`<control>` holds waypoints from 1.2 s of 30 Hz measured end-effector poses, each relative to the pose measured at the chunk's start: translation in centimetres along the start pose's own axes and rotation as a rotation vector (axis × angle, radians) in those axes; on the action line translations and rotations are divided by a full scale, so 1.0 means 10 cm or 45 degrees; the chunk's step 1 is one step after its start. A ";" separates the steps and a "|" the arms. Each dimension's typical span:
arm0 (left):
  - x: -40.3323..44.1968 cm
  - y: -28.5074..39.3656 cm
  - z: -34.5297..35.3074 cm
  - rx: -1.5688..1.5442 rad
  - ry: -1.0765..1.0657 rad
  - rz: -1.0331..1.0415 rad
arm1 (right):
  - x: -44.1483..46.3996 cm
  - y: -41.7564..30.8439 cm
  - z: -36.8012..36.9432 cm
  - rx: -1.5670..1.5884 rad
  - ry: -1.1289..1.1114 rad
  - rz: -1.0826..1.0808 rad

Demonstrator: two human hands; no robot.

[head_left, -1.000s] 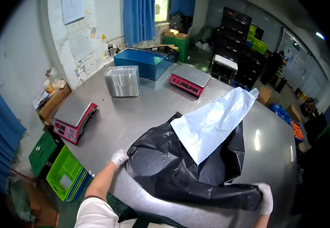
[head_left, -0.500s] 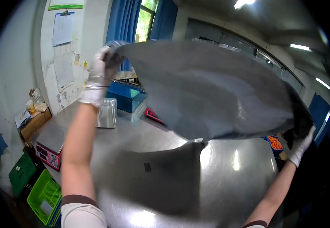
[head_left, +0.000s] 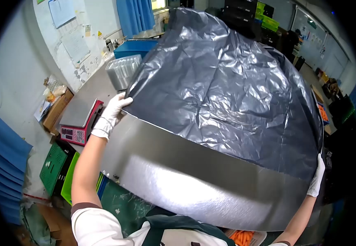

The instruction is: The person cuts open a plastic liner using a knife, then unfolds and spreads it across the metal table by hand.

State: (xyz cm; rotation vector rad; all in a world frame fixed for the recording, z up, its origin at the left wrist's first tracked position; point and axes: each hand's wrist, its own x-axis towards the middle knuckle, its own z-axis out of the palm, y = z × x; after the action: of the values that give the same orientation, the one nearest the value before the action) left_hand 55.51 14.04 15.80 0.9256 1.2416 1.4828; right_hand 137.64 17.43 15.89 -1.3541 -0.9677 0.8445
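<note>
A large, glossy black plastic bag, creased and puffed up with air, spreads over the far part of the metal table. My left hand, in a white glove, pinches its near left corner just in front of a stack of clear plastic trays. At the far right, my gloved right hand is closed on the bag's near right corner; its fingertips are partly hidden. Between the two hands the bag's near edge runs taut. Bare metal table shows on my side of that edge.
Left of my left hand stands a red scale with a flat metal pan. Below it are a dark green crate and a light green basket. Carrots lie in a container under the table's front edge. A blue box stands behind.
Both hands have come down and nearer with the bag's corners. The bag, raised and billowing before, now lies lower across the table. My view has tilted down.
</note>
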 end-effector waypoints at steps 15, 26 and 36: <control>-0.98 -1.76 -0.68 0.493 0.070 -0.652 | -1.28 1.47 -0.34 -0.716 0.065 0.143; -1.70 -2.07 -1.08 0.306 -0.015 -0.800 | -1.85 2.10 -0.26 -0.872 0.259 0.122; -1.86 -2.05 -1.16 0.547 0.080 -0.865 | -1.97 2.08 -0.24 -1.004 0.260 0.239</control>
State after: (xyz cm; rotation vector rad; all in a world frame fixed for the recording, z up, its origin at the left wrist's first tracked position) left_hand 53.33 -6.41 -6.08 0.6218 1.7417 0.7252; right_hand 133.30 -0.42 -6.19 -2.1841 -1.0669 0.4430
